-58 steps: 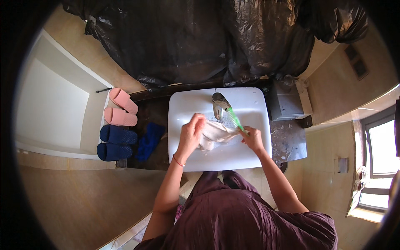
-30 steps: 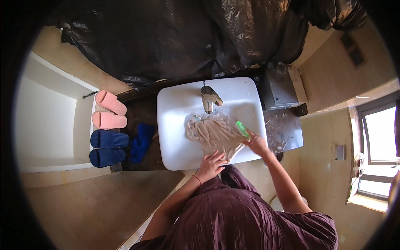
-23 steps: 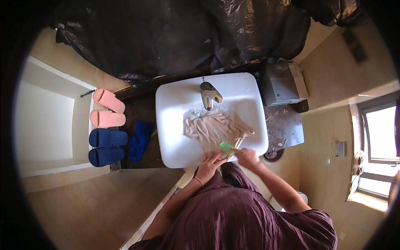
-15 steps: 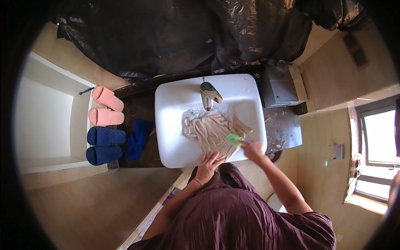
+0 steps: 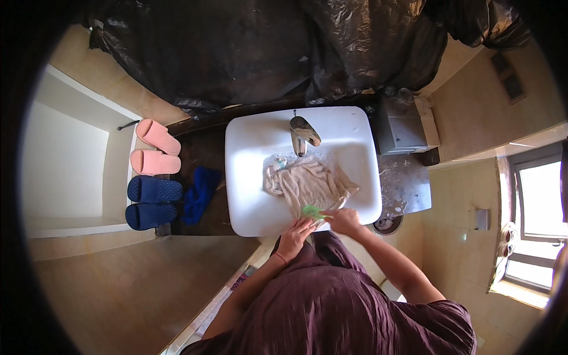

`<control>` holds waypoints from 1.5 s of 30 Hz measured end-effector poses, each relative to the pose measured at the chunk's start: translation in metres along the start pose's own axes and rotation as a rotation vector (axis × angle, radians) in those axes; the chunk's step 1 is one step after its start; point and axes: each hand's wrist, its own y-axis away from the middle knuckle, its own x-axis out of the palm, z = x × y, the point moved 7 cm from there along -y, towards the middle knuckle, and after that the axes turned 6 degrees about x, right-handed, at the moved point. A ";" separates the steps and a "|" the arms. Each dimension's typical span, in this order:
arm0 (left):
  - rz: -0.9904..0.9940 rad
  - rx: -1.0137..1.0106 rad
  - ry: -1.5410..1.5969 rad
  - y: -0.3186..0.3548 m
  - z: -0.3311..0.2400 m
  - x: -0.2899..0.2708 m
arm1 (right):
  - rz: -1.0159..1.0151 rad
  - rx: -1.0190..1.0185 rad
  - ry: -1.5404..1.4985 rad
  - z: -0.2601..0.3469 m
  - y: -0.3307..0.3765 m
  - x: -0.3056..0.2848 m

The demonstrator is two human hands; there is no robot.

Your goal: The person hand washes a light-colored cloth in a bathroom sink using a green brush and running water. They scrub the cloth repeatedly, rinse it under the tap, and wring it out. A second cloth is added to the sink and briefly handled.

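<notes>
A wet beige towel lies crumpled in the white washbasin, its near end drawn up to the front rim. At that rim my left hand holds the towel's near end, its fingers pressed onto the cloth. My right hand is closed around the handle of a green scrubbing brush. The brush head rests on the towel right beside my left fingertips; its bristles cannot be made out. Suds lie around the towel's far edge, below the metal faucet.
Pink slippers and dark blue slippers stand along the shelf edge at left. A blue cloth lies on the dark counter beside the basin. At right are a grey box and a round bin. Black plastic sheeting hangs behind.
My right hand has moved the brush left and nearer to me, down the towel toward my left hand. My left hand stays at the front rim. The view has shifted slightly.
</notes>
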 end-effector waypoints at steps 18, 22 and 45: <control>-0.051 0.006 0.021 0.006 0.002 -0.001 | -0.085 0.129 0.129 -0.062 -0.045 -0.009; -0.041 -0.001 0.028 0.012 0.006 0.000 | 0.072 -0.156 -0.014 0.039 -0.010 -0.015; -0.050 -0.030 0.066 0.014 0.018 -0.005 | -0.053 0.000 0.121 -0.003 -0.018 0.014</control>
